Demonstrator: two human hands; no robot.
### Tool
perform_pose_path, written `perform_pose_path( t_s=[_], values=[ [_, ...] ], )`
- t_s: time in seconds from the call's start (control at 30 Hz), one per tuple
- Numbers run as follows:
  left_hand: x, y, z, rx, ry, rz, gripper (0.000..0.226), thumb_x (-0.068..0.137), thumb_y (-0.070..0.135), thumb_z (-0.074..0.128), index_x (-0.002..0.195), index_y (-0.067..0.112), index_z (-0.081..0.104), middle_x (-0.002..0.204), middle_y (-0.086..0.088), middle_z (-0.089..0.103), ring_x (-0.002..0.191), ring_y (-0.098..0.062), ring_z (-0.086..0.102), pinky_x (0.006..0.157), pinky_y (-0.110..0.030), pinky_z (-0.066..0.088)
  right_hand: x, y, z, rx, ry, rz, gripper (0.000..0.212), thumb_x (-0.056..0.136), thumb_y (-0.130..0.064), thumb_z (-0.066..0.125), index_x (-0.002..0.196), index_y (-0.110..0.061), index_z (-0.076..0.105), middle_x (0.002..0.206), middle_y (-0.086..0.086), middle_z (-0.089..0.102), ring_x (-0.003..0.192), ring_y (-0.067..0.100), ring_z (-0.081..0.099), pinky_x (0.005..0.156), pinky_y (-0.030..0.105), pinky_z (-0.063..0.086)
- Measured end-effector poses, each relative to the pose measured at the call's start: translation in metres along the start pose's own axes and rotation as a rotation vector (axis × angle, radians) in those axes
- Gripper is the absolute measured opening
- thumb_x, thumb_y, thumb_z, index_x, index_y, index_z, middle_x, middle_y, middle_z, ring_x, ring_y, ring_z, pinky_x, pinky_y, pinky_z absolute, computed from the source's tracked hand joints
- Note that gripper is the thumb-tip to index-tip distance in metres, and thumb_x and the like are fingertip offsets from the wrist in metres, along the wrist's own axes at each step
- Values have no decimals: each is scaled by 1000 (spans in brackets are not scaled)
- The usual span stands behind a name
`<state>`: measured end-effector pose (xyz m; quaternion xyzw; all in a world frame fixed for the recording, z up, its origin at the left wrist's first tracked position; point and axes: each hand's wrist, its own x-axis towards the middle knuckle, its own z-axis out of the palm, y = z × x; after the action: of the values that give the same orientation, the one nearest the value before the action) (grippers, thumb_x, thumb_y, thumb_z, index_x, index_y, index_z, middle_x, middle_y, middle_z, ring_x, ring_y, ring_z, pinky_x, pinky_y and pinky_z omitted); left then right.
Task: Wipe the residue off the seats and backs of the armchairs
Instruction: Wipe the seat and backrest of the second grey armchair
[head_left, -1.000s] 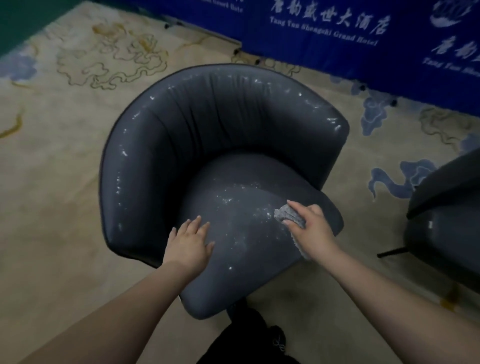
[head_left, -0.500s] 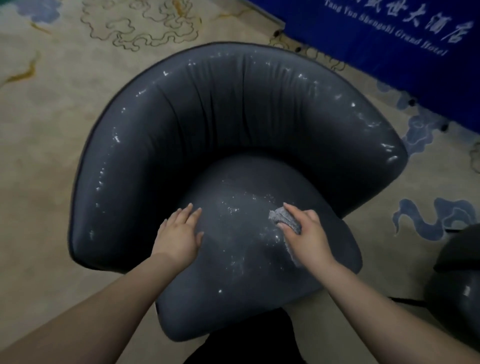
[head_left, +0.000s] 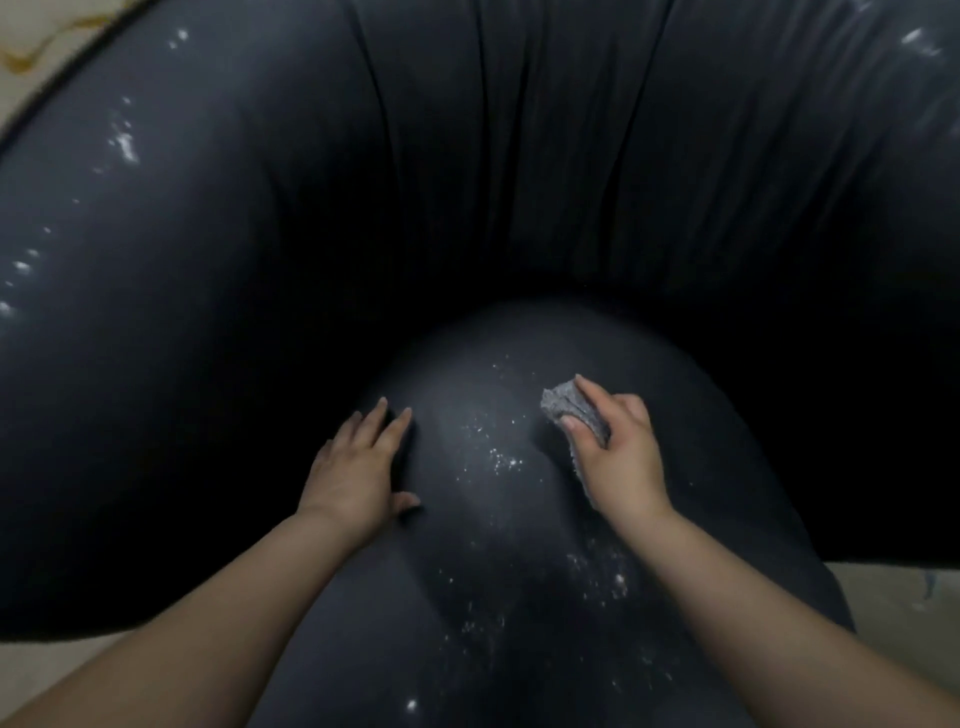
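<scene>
Armchair (head_left: 467, 182): dark charcoal grey all over, glossy, with darker vertical pleat lines down the back at 12 o'clock.
Residue (head_left: 498, 457): white specks scattered on the seat, centre to 5 o'clock; white flecks also on the chair's rim at 9 o'clock.
Cloth (head_left: 563, 405): mottled light grey.
Carpet (head_left: 31, 47): pale beige with a golden-yellow line at 10 o'clock.

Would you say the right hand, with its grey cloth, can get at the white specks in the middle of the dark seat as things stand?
Probably yes. The right hand holds the crumpled grey cloth on the dark grey seat cushion, and the scattered white specks lie just beside it with nothing between. The left hand rests flat beyond them.
</scene>
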<state>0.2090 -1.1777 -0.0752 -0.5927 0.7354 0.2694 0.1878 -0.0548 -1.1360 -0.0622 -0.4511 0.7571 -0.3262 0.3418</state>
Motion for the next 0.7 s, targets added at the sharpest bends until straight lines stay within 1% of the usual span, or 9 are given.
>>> perform_pose_path(
  t_s=[0.1,0.2,0.27,0.33,0.43,0.53,0.6,0.63,0.7],
  values=[
    [35,1,-3,21,-18,39,126,65,54,81,152,37,-9,161,11,-16,149,-22,-4,119,-45,13,41,10,18,-5,24,-40,45,90,-21,64,133,-25,53,103,-8,43,91,-1,49,81,-7,27],
    [57,1,1,46,-39,62,136,59,51,85,151,38,-14,159,13,-22,149,-22,-8,118,-47,15,79,16,35,-48,34,-101,46,90,-18,63,134,-22,53,108,-2,42,95,6,47,86,-6,25],
    [65,-2,8,36,-46,63,138,59,48,87,151,37,-15,158,15,-25,149,-22,-10,118,-45,18,101,22,46,-136,45,-165,46,90,-18,63,135,-23,53,109,-1,41,103,12,43,97,9,29],
    [70,-5,15,11,-21,69,140,57,46,88,151,37,-15,157,16,-26,149,-22,-12,118,-42,20,119,29,56,-258,64,-180,45,92,-22,60,136,-26,51,111,-1,43,108,15,39,100,23,33],
    [71,-9,23,-8,17,80,141,56,45,89,150,38,-15,156,18,-27,148,-21,-12,119,-44,21,121,33,77,-373,94,-166,44,93,-25,58,136,-30,51,115,3,48,105,21,40,92,28,33],
    [72,-11,27,-24,29,83,141,55,45,89,150,40,-15,154,21,-29,148,-20,-12,119,-45,22,91,28,97,-387,-86,-444,43,87,-20,66,129,-26,59,104,10,55,93,31,48,81,37,43],
    [72,-10,27,-31,24,84,141,56,45,89,150,40,-16,146,25,-35,148,-20,-13,119,-45,22,72,34,93,-454,-223,-599,46,83,-20,69,128,-27,60,101,10,56,89,31,51,76,38,45],
    [72,-9,27,-36,25,83,141,56,45,89,149,40,-17,143,26,-36,148,-20,-13,119,-44,21,72,38,86,-477,-228,-614,46,83,-22,69,127,-28,60,101,10,56,88,30,51,75,39,45],
    [72,-7,28,-40,30,76,141,55,44,89,150,40,-16,147,24,-34,148,-20,-13,119,-44,20,85,44,72,-509,-106,-546,43,84,-26,69,125,-31,61,100,9,55,88,30,49,76,37,41]
  ],
)
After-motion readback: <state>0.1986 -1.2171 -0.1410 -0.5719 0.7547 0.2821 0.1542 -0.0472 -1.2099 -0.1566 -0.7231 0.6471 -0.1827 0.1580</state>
